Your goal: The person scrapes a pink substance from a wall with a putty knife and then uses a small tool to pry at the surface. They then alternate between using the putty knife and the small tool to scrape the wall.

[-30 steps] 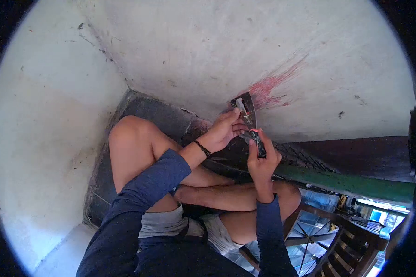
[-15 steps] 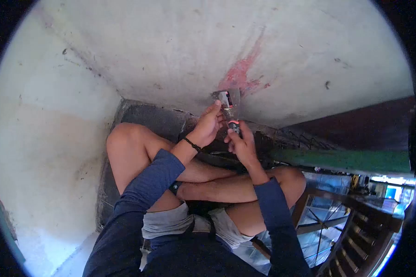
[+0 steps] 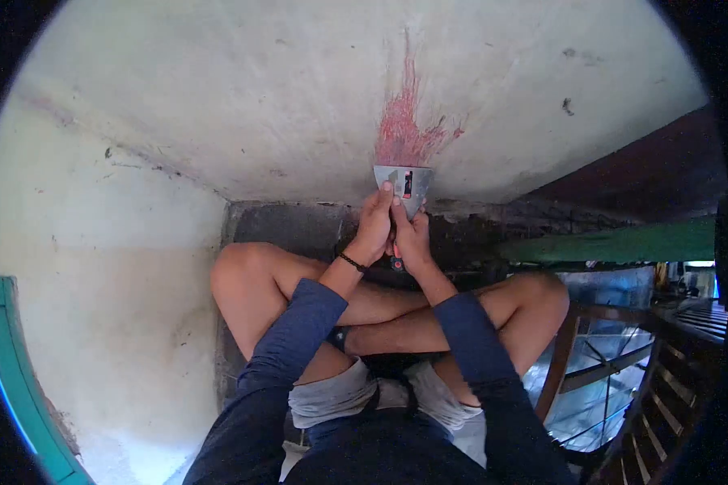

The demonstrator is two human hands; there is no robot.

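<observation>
Both of my hands hold a putty knife (image 3: 422, 176) with a wide metal blade and a black-and-red handle. My left hand (image 3: 371, 229) is closed about its left side, the thumb flat on the blade. On the other side, my right hand (image 3: 413, 239) wraps the neck and handle, thumb also pointing up the blade. The end of the handle shows below between the hands. The blade's broad edge lies at the lower end of a red, streaked patch (image 3: 404, 121) on the pale wall; whether it touches the wall is hard to tell.
My crossed legs (image 3: 412, 331) rest on a dark floor (image 3: 287, 230) below the wall. At left is another pale wall (image 3: 121, 307) with a green frame (image 3: 8, 331). A green beam (image 3: 615, 244) and wooden slatted furniture (image 3: 663, 388) are at right.
The putty knife has turned its labelled face toward me and its wide edge now sits across the patch's bottom. My right hand has moved up onto it, beside the left. The view has shifted.
</observation>
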